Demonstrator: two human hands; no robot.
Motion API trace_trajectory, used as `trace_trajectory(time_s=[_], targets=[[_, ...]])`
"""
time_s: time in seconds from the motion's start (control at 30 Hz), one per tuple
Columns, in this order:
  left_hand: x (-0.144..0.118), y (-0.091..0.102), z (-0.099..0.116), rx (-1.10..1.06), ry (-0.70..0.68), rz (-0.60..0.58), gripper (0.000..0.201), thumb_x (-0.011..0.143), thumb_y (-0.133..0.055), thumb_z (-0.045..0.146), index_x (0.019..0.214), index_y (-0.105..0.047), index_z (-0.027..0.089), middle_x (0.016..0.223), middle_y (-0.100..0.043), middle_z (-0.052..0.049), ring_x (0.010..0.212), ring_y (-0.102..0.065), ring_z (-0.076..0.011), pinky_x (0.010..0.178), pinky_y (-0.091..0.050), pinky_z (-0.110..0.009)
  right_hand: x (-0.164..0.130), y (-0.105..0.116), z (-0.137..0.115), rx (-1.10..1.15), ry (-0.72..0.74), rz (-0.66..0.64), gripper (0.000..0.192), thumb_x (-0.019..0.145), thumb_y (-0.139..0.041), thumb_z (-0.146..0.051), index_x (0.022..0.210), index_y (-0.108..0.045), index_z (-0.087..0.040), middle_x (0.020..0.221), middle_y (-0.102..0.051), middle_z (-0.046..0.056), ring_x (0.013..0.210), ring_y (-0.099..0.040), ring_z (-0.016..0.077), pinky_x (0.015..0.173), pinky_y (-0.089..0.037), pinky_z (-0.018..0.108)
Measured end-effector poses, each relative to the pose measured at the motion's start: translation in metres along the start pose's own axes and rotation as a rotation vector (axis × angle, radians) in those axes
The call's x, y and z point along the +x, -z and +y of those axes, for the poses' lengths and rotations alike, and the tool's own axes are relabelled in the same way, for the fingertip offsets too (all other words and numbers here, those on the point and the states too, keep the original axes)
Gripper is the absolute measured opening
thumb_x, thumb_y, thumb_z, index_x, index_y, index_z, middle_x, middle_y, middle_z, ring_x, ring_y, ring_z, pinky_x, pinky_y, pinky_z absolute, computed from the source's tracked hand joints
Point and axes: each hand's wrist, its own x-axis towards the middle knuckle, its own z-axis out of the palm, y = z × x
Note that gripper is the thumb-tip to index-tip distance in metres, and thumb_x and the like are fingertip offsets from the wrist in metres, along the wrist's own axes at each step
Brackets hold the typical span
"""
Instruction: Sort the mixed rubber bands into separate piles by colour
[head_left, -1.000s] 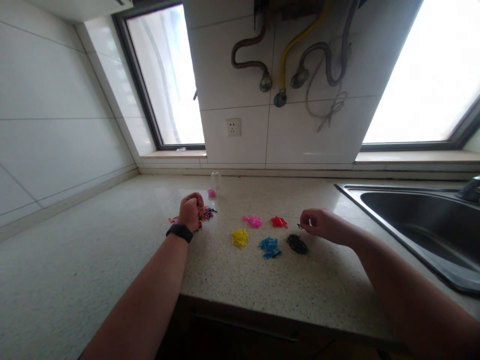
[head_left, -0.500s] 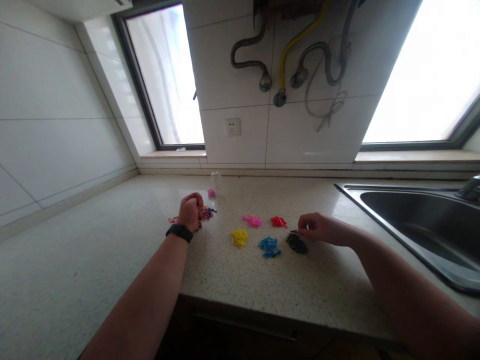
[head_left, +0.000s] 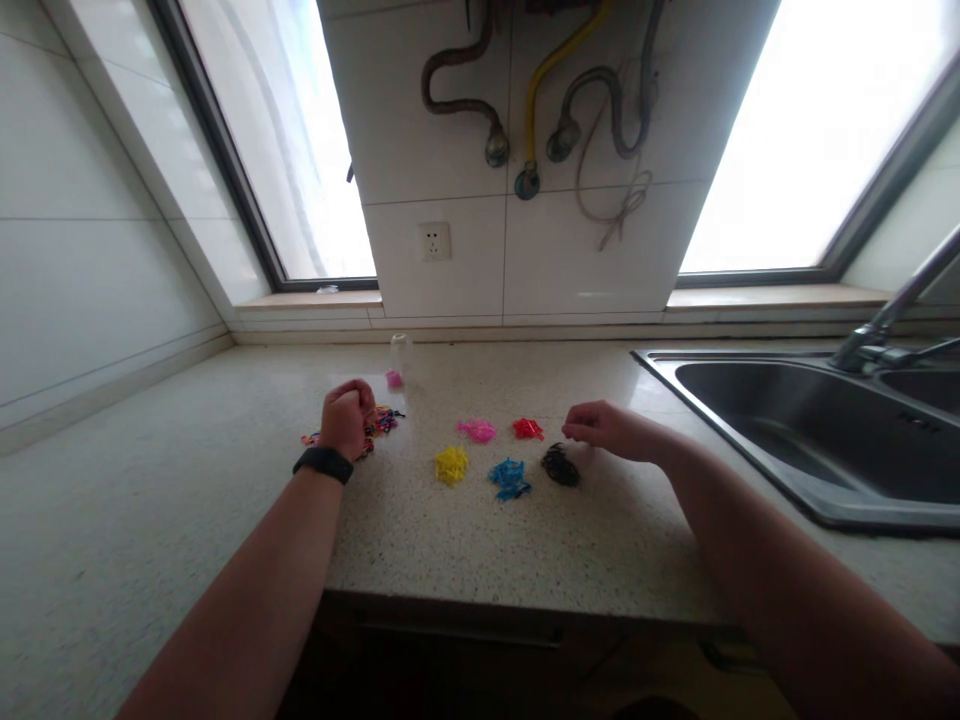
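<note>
two hands over sorted rubber band piles on the tabletop (head_left: 525,540)

left hand (head_left: 346,418) fisted on the mixed pile (head_left: 379,423); right hand (head_left: 604,430) curled, fingertips pinched just above the black pile (head_left: 560,465). five single-colour piles: pink (head_left: 478,431), red (head_left: 527,429), yellow (head_left: 451,464), blue (head_left: 510,477), black, in two side-to-side rows.

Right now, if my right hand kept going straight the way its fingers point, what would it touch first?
Probably the red pile. The right hand points leftward just above the counter, with the black pile slightly nearer you; depth is unclear.
</note>
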Motion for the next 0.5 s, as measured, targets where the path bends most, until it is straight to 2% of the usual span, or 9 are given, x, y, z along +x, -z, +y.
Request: trace_trajectory(time_s=[0.2,0.3,0.37,0.5], targets=[[-0.0011,-0.0014,0.0014,0.000,0.006,0.017,0.011,0.050,-0.047,0.007,0.049,-0.044,0.018,0.043,-0.031,0.005,0.035,-0.025,-0.0065,0.032,-0.020,-0.018,-0.0019,0.0024,-0.0070,0.176,-0.014,0.018,0.040,0.086,-0.054,-0.054,0.080,-0.066,-0.016,0.071,-0.061,0.004,0.062,-0.051,0.0139,0.055,-0.038,0.026],[-0.0020,-0.0029,0.0023,-0.009,0.006,0.017,0.012,0.050,-0.048,0.007,0.049,-0.044,0.018,0.043,-0.031,0.005,0.035,-0.025,-0.0064,0.032,-0.020,-0.018,-0.0008,0.0023,-0.0092,0.295,0.003,0.033,0.029,0.086,-0.051,-0.042,0.083,-0.066,-0.017,0.074,-0.060,0.004,0.060,-0.049,0.0129,0.054,-0.039,0.026],[-0.0026,-0.0038,0.0031,-0.016,0.006,0.021,0.012,0.049,-0.048,0.007,0.049,-0.043,0.018,0.043,-0.031,0.005,0.035,-0.025,-0.0063,0.033,-0.020,-0.018,0.0008,0.0022,-0.0089,0.378,0.023,0.059,0.024,0.080,-0.048,-0.029,0.090,-0.066,-0.017,0.079,-0.060,0.004,0.061,-0.050,0.0129,0.053,-0.040,0.026],[-0.0034,-0.0042,0.0041,0.000,0.009,0.030,0.011,0.049,-0.047,0.008,0.049,-0.043,0.018,0.044,-0.031,0.005,0.035,-0.026,-0.0061,0.033,-0.021,-0.018,0.0029,0.0020,-0.0069,0.439,0.033,0.116,0.038,0.065,-0.043,-0.016,0.095,-0.065,-0.018,0.084,-0.060,0.005,0.063,-0.051,0.0133,0.052,-0.040,0.026]])
